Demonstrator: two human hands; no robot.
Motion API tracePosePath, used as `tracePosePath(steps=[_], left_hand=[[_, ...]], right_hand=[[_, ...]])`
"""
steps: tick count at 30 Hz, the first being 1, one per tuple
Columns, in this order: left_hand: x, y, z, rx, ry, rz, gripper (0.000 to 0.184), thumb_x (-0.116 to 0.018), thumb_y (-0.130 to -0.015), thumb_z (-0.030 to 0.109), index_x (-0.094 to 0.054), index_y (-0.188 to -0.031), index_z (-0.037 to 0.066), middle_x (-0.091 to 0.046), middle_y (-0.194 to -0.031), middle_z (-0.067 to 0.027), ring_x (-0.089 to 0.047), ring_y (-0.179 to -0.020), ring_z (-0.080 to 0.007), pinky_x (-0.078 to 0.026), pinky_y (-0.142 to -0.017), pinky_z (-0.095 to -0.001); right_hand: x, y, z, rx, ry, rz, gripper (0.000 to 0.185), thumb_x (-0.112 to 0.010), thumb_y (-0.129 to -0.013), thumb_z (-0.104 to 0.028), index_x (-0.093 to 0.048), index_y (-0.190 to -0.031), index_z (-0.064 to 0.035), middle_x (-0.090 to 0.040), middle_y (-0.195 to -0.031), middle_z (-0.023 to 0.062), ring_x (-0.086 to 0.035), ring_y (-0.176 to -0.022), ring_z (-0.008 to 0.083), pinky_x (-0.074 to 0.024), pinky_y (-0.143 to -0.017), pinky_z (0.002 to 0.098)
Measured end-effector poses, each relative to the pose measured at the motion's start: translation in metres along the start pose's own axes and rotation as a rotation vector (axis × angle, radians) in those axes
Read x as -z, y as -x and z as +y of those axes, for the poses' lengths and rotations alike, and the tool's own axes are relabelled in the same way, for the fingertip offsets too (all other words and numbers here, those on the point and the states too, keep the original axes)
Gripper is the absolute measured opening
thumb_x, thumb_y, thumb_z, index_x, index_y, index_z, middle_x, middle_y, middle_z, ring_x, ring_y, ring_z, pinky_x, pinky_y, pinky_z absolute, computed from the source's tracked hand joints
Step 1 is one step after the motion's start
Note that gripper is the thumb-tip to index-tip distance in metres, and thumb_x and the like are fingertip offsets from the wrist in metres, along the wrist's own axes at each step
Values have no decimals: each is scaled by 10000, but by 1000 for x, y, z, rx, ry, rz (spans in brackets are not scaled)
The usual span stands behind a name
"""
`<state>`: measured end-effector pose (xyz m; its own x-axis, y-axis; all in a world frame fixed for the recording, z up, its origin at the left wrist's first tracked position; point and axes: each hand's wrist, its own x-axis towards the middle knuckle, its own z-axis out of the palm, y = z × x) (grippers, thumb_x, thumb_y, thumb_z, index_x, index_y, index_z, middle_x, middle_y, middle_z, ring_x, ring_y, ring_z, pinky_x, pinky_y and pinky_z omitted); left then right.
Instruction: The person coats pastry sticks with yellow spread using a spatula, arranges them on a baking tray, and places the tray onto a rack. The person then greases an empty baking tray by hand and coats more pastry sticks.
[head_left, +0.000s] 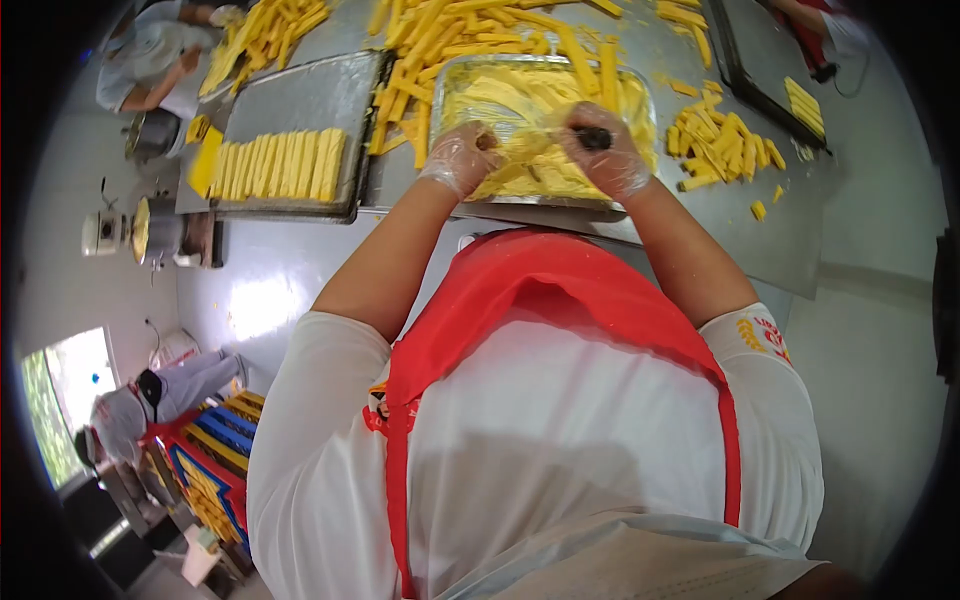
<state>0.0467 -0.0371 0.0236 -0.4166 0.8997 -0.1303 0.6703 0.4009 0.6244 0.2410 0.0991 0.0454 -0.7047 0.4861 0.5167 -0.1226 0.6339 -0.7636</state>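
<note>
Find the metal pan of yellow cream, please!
In the head view, the metal pan is at top centre, under the left hand and right hand, between the left tray and right tray.

- My one camera sits on my head, looking forward and steeply down past my red apron (560, 262).
- My left hand (462, 158) and right hand (608, 152) show at arm's reach, high in the middle.
- The metal table (785, 225) spans the top; the window (72, 400) is farther off, lower left.
- Dark curved edges frame this wide, bowed view.
</note>
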Motion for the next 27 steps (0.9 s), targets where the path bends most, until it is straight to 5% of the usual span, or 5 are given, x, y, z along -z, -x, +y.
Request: tracePosePath(steps=[6,10,18,20,27], left_hand=[[49,55,-39,-73,-143,145,300,-723,-729,237,-682,-960,49,-688,-962,-147,-652,-902,-317,-506,-824,-395],[85,92,-99,29,-55,687,240,-734,-740,189,-690,-933,53,-681,-919,-141,-638,-856,-340,-507,-791,-419],[96,99,-176,256,-423,514,299,-663,-786,258,-704,-1033,96,-677,-962,-148,-632,-945,-338,-486,-875,-417],[94,96,-184,55,-910,766,292,-661,-807,280,-693,-1050,122,-671,-1004,-150,-614,-989,-348,-452,-918,-443],[116,-27,-32,-483,-340,548,279,-673,-827,214,-641,-1089,122,-645,-1066,-125,-576,-1027,-341,-444,-909,-443]], right_hand=[[28,13,38,-112,241,32,145,-648,-835,-30,-523,-762,-30,-476,-689,82,-474,-639,216,-413,-607,326],[25,19,45,-184,122,48,145,-650,-833,3,-524,-768,-26,-458,-698,48,-441,-657,143,-397,-613,281],[12,14,49,-193,147,54,132,-646,-813,33,-533,-784,-28,-499,-740,58,-490,-673,170,-421,-640,287],[12,12,42,-133,163,46,128,-645,-804,39,-535,-789,-24,-510,-736,77,-513,-678,206,-434,-651,301],[17,22,8,-197,181,209,120,-652,-799,37,-548,-793,-21,-515,-724,86,-515,-653,193,-426,-624,292]])
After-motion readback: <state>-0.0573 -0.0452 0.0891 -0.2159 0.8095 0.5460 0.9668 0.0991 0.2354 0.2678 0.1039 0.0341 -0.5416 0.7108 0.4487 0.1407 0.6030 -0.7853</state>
